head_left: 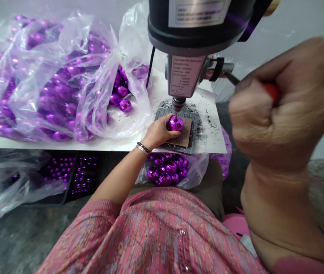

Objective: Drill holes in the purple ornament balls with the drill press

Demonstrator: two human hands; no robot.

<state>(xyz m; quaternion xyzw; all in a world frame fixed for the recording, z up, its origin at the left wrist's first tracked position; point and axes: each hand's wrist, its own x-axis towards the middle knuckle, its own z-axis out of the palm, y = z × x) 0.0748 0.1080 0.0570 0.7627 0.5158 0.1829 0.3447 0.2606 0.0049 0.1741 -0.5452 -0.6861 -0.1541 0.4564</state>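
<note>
My left hand (161, 131) is closed around a shiny purple faceted ball (175, 123), thumb in front and fingers behind. The ball rests on a brown square board (185, 134) over the grey base plate (193, 144) of a small bench drill (183, 76). Straight above it, the drill's chuck (178, 103) points down, and the thin bit meets or nearly meets the ball's top. High on the right, close to the camera, my right hand (278, 110) is wrapped round the drill's feed lever (232, 78), whose red knob (272, 92) shows between the fingers.
A large clear plastic bag (50, 76) full of purple balls covers the table's left side, with several balls (124, 105) at its mouth. Dark shavings (206, 120) lie round the base plate. Below the table edge, another bag of balls (169, 171) sits at my lap, beside black trays (72, 175).
</note>
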